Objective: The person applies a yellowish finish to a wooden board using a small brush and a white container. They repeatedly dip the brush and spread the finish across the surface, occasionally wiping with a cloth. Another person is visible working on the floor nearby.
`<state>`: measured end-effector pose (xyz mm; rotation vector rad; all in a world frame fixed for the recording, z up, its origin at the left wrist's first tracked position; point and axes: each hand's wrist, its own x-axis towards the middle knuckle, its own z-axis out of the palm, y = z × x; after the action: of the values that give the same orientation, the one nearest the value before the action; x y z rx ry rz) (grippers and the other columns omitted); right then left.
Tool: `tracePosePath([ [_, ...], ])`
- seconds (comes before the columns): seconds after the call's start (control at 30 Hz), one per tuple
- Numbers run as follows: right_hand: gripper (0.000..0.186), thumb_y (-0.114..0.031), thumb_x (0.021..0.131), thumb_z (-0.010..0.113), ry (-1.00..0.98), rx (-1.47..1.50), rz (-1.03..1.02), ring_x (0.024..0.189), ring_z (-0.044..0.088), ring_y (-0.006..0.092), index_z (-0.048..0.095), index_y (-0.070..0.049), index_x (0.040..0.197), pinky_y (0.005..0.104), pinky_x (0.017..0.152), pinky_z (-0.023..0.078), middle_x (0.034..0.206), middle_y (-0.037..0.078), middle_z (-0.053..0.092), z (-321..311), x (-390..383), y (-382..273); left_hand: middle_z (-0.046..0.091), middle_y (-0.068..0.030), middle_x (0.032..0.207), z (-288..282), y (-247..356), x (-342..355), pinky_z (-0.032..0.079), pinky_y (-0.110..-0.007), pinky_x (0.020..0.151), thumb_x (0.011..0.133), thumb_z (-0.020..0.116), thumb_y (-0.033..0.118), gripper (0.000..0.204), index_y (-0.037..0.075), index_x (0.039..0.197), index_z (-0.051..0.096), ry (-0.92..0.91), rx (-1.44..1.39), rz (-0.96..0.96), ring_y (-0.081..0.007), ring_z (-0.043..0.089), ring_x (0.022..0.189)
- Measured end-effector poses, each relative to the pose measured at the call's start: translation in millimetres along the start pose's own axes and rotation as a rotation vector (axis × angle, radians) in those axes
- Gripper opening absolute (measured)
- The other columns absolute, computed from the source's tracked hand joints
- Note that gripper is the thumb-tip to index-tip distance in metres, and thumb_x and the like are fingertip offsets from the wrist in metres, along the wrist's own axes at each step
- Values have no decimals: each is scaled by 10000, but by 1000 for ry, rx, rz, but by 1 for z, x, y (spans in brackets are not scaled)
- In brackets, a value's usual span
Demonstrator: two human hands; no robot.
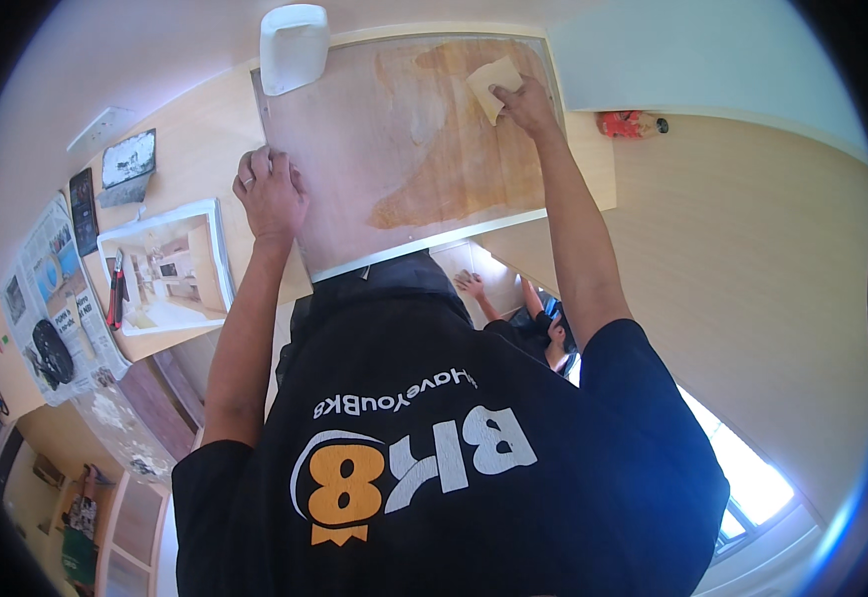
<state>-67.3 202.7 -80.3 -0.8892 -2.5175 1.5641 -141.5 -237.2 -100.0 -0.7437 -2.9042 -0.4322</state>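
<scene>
Head view: right hand [529,105] pinches the tan sheet [490,77], likely light and flexible, best held near an edge; left hand [273,195] curls beside the panel [364,139], grip unclear.

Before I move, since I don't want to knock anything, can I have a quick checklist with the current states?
1. Right hand gripping the tan sheet: ok.
2. Left hand at the board's left edge: ok.
3. White container clear of the board's far left corner: not ok, it overlaps there in this view.
4. Red-black tool off the board: ok, it lies to the left.
5. Sheet's underside free of clogging: cannot tell, it is hidden.
</scene>
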Motion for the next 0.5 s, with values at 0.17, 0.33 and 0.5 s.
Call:
tracePosePath([
  [0.17,343,-127,901,718,23,100,-1,782,733,227,667,89,1163,354,654,594,967,176,742,13,-3,6,501,-60,1274,1,0,1,320,-515,1042,829,657,162,243,123,1067,627,-10,6,-9,-305,397,1300],
  [0.33,361,-184,878,737,55,-33,-67,743,737,232,688,66,1133,355,657,578,888,185,750,24,2,17,495,-54,1276,1,0,1,316,-519,1042,824,661,164,257,127,1074,619,-20,-7,-20,-304,392,1301],
  [0.5,374,-216,870,734,63,-57,-36,757,745,256,701,50,1130,368,692,577,896,194,754,35,2,10,492,-51,1275,0,0,1,319,-514,1040,823,662,167,257,130,1074,619,-17,-4,-10,-303,395,1294],
])
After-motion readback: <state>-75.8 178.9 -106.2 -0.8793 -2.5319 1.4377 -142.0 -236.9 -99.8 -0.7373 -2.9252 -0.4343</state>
